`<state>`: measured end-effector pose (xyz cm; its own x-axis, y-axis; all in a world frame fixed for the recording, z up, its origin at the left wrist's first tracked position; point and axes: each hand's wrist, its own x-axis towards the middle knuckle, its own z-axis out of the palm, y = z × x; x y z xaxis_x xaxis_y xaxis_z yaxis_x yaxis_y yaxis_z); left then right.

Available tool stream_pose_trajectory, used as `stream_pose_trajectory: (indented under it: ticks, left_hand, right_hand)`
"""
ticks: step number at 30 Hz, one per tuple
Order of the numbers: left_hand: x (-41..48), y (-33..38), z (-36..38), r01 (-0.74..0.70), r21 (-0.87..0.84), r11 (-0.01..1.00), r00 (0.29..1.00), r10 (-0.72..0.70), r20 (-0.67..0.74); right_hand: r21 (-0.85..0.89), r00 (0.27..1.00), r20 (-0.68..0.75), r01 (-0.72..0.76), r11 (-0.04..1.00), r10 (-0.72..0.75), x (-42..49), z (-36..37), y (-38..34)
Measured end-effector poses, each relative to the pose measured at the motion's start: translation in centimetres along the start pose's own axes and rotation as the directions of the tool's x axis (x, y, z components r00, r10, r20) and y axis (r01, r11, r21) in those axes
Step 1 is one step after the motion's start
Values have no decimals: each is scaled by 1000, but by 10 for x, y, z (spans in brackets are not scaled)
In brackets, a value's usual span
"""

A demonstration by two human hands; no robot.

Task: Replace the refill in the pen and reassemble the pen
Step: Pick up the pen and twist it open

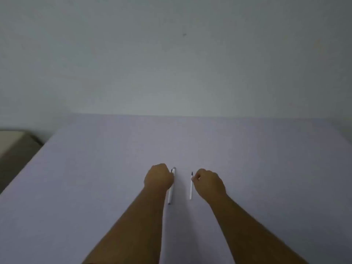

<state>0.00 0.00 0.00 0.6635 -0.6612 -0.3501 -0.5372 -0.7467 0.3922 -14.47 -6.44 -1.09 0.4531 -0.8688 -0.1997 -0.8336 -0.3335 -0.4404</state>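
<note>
A white pen point(170, 193) lies lengthwise on the pale lilac table point(95, 187), its far end with a dark clip near 910,905. My left hand point(159, 178) is curled over the pen's upper part and grips it. To the right, a thin white refill point(191, 189) with a dark tip pointing away lies parallel to the pen. My right hand point(208, 182) has its fingertips pinched on the refill's upper part. Whether either piece is lifted off the table is not clear in the blurred view.
A plain grey-white wall point(171, 54) rises behind the table's far edge. At the far left, beyond the table's left edge, a beige and brown piece of furniture point(15, 147) stands lower down.
</note>
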Motion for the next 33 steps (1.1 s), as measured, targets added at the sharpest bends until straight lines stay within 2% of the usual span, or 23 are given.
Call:
stream_pose_trajectory:
  ticks: [5,13,16,18,20,24,28,30,33]
  left_hand:
    - [9,-16,35,115,-137,984,993,-110,44]
    - [12,-23,56,107,-238,965,993,-94,67]
    - [7,-22,54,52,-317,947,997,-31,73]
    - [-1,-21,55,-11,-372,928,998,34,55]
    - [-10,-21,55,-70,-396,915,993,101,57]
    - [-15,-16,52,-127,-380,916,980,175,95]
    - [-9,-16,48,-181,-257,949,948,238,212]
    - [-9,-20,49,-158,-249,955,952,214,217]
    - [-8,-27,53,-82,-300,950,971,144,190]
  right_hand:
    - [-6,1000,18,3,1000,-2,6,30,4]
    - [16,997,-63,50,999,-49,11,51,7]
    - [157,995,-78,-45,987,58,14,47,-2]
    - [355,984,-7,-162,921,176,17,43,-9]
    - [488,973,66,-224,843,221,23,37,-14]
    - [550,964,116,-262,793,238,29,30,-13]
    - [689,908,77,-347,636,412,38,28,4]
    - [630,914,89,-360,688,397,42,23,19]
    - [431,946,152,-323,843,285,42,27,34]
